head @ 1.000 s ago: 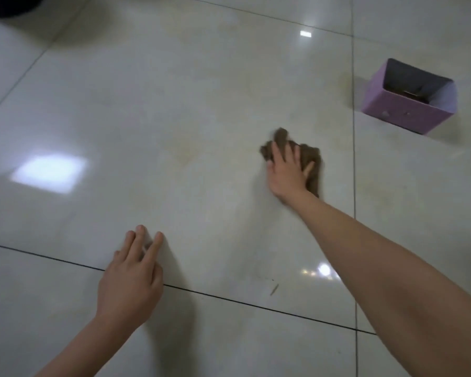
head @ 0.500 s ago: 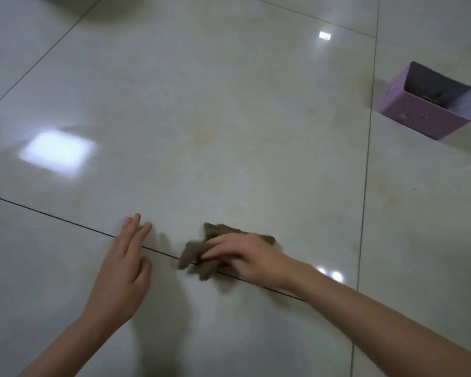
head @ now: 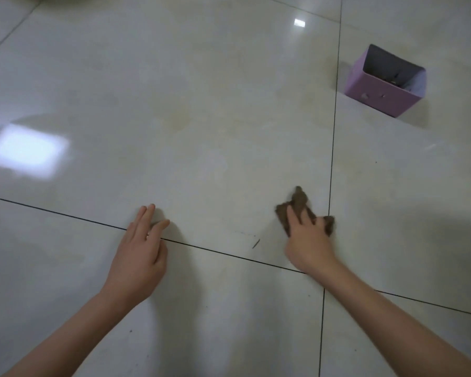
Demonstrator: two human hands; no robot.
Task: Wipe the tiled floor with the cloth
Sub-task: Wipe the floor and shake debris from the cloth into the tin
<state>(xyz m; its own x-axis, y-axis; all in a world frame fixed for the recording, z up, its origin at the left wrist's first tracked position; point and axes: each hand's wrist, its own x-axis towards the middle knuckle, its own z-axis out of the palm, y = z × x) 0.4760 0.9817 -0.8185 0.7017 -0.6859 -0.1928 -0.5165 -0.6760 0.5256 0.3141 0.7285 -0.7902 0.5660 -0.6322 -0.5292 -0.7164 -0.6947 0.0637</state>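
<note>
Though crumpled, cloth [head: 299, 200] on glossy tile [head: 201, 159]

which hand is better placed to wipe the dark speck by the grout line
Right. The right hand presses the crumpled brown cloth beside the small dark speck; the left hand rests bare on the glossy tiled floor.

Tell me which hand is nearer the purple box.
Right. The right hand, pressing the brown cloth, lies below and slightly left of the purple box; the left hand rests on the floor much farther to the box's lower left.
</note>
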